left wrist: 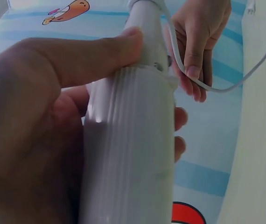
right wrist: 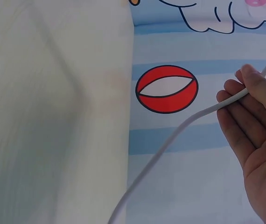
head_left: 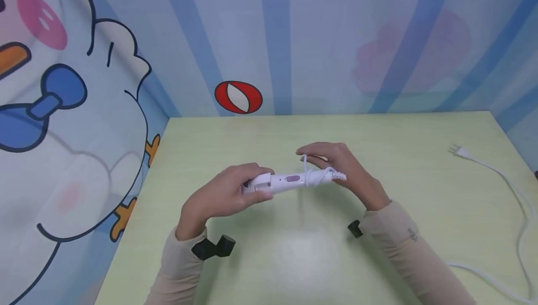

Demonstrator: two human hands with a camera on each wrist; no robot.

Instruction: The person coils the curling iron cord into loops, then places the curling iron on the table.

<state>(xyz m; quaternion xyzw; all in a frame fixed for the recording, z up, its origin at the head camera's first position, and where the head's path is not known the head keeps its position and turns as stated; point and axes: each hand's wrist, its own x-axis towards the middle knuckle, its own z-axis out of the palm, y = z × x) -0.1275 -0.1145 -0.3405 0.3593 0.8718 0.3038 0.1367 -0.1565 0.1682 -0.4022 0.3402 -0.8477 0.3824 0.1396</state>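
Observation:
A slim white hair iron [head_left: 277, 183] with a purple button lies nearly level above the table. My left hand [head_left: 229, 192] grips its wider left end, thumb along one side and fingers round the other. In the left wrist view the ribbed white casing [left wrist: 128, 140] fills the palm. White power cord [right wrist: 170, 135] is looped round the handle's right end, beside the coiled strain relief [head_left: 338, 175]. My right hand [head_left: 350, 167], just behind that end, pinches the cord between thumb and fingers, as the right wrist view shows.
On the right of the pale green table [head_left: 294, 132], a two-pin plug [head_left: 462, 152] lies with a long run of white cord [head_left: 521, 235] curving toward the front edge. A blue striped cartoon backdrop [head_left: 319, 39] stands behind and to the left.

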